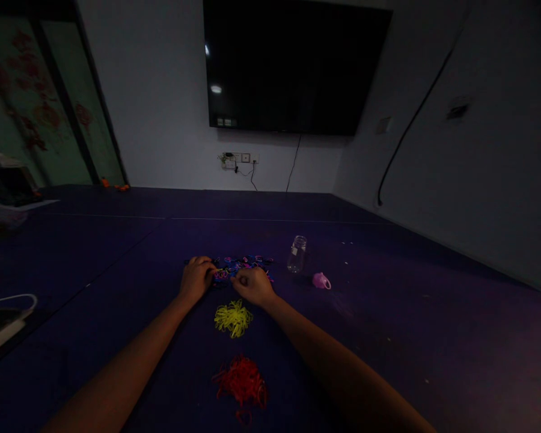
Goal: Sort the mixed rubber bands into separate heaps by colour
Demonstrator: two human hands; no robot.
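The L hand (197, 276) is at the left side of a mixed pile (243, 262) of small bands, mostly blue, pink & dark. Its fingers are bent down and they touch the edge of this pile; I cannot tell if they grip a band. The R hand (253, 285) is at the near right side of the same pile, w/ thumb & forefinger curled close together; whether a band is pinched b/w them, I cannot tell, b/c it is too small and dark. The mixed pile lies b/w both hands and a bit beyond them, on the purple surface (379, 300).

Nearer to the person, b/w the forearms, is a yellow pile (233, 319) of bands, and below it, nearer still, a red pile (242, 382). To the right of the R hand, a clear jar (297, 255) stands upright, and just beside it, nearer side, lies a small pink lid (321, 281) w/ a loop.

At the back, a big TV (297, 66) w/ dark screen hangs on the wall (157, 120), above some sockets (246, 157).
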